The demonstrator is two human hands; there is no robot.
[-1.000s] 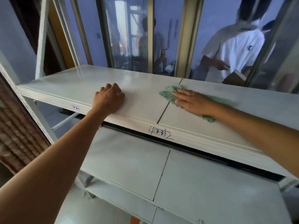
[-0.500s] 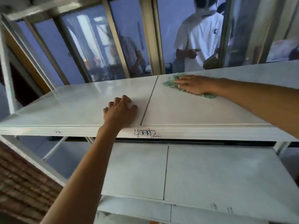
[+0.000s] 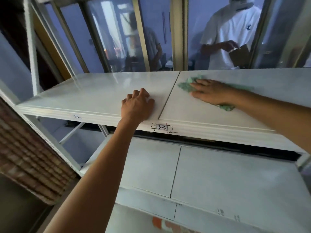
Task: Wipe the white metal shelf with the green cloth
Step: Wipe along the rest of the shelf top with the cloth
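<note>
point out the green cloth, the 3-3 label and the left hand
green cloth [image 3: 186, 86], head view, bunched end beyond the fingertips
3-3 label [image 3: 162, 127], head view, middle of the sticker
left hand [image 3: 137, 105], head view, back of the hand

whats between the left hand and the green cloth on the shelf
Head view: only bare white shelf and its panel seam lie between the left hand and the green cloth.

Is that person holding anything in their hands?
The right hand presses flat on the green cloth's middle, not gripping it. The left hand holds nothing, resting on the shelf.
</note>
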